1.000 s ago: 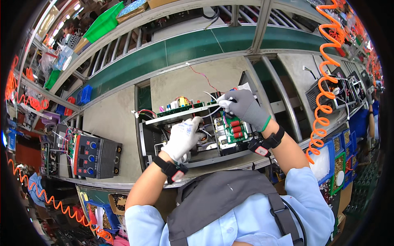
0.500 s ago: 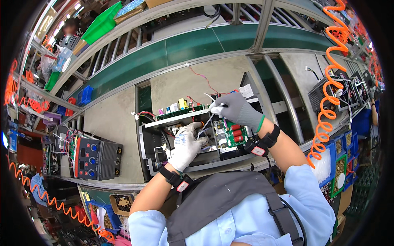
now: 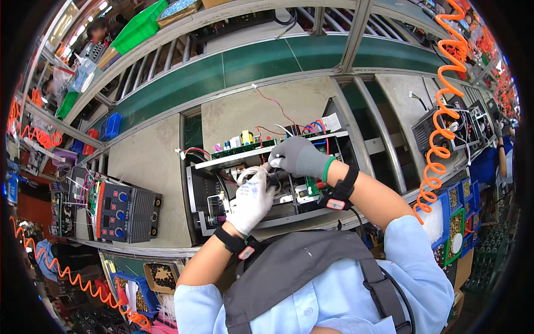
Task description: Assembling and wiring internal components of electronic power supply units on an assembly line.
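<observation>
left hand (image 3: 251, 201) and right hand (image 3: 297, 157) close together, cannot tell grip | open metal housing (image 3: 300, 216) under both, close to table's (image 3: 144, 161) near edge | bare space far and left, up to knobbed unit (image 3: 142, 214)

We're up on the person's head, riding the left one of two fisheyes worn side by side, and we look down and forward. Right at the bottom edge, nearest of all, we catch the blue shirt (image 3: 295, 312)! Forearms (image 3: 372, 199) rise from below, and close by, near mid-view, we have the left hand (image 3: 251, 201) and the right hand (image 3: 303, 156). Beyond them we see the desk (image 3: 250, 108), then the green belt (image 3: 261, 64) farther off, bowed by the lens. And it's wide: our corners round into black.
</observation>
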A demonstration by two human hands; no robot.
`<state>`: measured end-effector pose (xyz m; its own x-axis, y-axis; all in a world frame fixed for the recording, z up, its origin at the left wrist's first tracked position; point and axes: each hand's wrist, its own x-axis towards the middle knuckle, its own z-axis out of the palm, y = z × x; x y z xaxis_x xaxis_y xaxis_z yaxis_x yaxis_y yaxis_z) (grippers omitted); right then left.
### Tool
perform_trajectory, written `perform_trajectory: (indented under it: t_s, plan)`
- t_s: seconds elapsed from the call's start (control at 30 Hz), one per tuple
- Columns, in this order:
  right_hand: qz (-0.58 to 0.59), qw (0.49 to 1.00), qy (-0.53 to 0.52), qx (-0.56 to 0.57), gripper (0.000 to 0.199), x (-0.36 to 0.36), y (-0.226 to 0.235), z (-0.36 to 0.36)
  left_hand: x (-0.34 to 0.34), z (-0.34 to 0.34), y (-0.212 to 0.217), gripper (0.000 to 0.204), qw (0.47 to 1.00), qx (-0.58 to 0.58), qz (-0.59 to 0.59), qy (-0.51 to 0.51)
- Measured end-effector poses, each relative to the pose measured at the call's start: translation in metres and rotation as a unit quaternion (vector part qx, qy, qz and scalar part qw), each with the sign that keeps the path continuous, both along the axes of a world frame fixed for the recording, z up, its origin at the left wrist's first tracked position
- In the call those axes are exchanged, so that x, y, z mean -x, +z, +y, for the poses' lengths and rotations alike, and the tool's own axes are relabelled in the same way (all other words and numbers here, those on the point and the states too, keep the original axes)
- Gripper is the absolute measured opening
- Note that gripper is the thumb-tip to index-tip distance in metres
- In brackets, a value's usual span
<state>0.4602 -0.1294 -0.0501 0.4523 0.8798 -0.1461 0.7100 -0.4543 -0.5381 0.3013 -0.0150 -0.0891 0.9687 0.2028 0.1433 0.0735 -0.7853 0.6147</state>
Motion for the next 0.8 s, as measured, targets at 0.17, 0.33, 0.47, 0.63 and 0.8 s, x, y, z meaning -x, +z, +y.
perform_trajectory:
  t_s: [0.17, 0.33, 0.47, 0.63, 0.8]
  plan:
    - [-0.019, 0.999, -0.017, -0.03, 0.018, 0.003, -0.008, -0.001, 0.005, 0.0, 0.013, 0.037, 0.996, -0.076, 0.025, 0.047]
    - [-0.009, 0.999, -0.037, -0.033, 0.018, 0.005, -0.007, -0.001, 0.007, -0.003, 0.009, 0.031, 0.994, -0.067, 0.057, 0.071]
    - [0.006, 0.997, -0.041, -0.071, 0.02, 0.006, -0.012, -0.003, 0.002, 0.01, -0.001, 0.026, 0.98, 0.149, 0.098, 0.085]
    - [0.036, 0.995, -0.054, -0.071, 0.018, 0.009, -0.003, -0.006, 0.001, 0.017, 0.016, 0.019, 0.867, 0.488, 0.087, 0.057]
    - [0.063, 0.99, -0.053, -0.111, 0.017, 0.032, 0.005, -0.025, 0.011, 0.022, 0.032, 0.026, 0.846, 0.519, 0.116, -0.028]
